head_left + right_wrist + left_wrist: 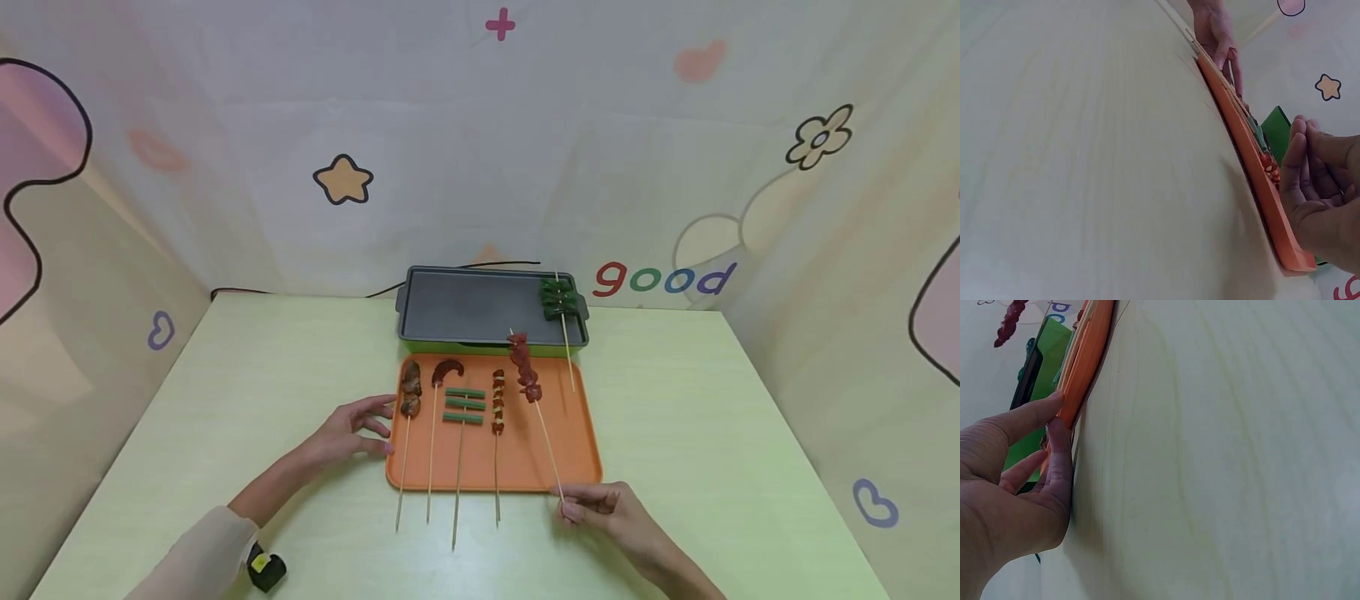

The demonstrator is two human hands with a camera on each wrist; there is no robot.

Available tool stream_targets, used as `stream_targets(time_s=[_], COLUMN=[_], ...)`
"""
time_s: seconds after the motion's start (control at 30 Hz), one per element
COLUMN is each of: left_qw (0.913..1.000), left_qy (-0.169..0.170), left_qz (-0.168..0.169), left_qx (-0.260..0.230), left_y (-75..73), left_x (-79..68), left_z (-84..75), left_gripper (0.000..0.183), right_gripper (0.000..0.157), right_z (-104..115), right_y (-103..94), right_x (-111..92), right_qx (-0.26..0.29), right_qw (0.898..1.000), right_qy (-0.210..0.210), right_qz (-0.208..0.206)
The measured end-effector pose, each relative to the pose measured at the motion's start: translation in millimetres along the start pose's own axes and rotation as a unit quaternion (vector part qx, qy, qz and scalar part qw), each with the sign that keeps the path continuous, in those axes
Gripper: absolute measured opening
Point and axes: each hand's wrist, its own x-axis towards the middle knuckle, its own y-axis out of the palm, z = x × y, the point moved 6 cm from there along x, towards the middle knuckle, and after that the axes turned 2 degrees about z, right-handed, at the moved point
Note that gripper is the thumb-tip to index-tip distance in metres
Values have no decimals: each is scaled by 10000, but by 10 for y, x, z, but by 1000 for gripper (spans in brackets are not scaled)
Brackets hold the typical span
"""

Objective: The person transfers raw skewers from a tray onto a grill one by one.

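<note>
My right hand (611, 517) pinches the lower end of a wooden stick that carries chunks of red meat, a meat skewer (523, 367) held tilted over the right part of an orange tray (566, 458). In the right wrist view the right hand (1325, 181) has thumb and fingertips together above the tray's rim. My left hand (348, 433) touches the tray's left edge with spread, fairly straight fingers, as the left wrist view of the hand (1022, 475) also shows. On the tray lie a mushroom-like skewer (410, 390), a curled reddish-brown skewer (447, 369), a green-bean-like skewer (465, 405) and a small red-piece skewer (498, 402).
Behind the tray stands a dark grill pan (472, 304) with a green base. A green pepper-like skewer (558, 298) lies on its right end, its stick hanging over the front. Printed cloth (450, 125) walls in the pale table (675, 400) at back and sides.
</note>
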Motion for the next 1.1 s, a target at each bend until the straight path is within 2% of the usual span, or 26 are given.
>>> stream_targets(time_s=[0.27, 0.57, 0.9, 1.1], left_qw=[10000, 9999, 9999, 9999], left_qy=[65, 101, 69, 128], left_qz=[17, -8, -68, -51], left_qx=[-47, -77, -51, -33], left_y=[17, 12, 15, 5], left_x=[-6, -18, -19, -7], left_z=[-18, -22, -29, -33], left_gripper=[77, 76, 76, 75], right_gripper=[52, 52, 42, 40], right_z=[134, 202, 226, 234], right_y=[-40, -122, -185, -199], right_x=[232, 581, 856, 986], right_qx=[-115, 214, 337, 542], right_qw=[9985, 9951, 9824, 9756], right_qy=[118, 2, -80, -132], right_qz=[-529, -969, -1837, -2123])
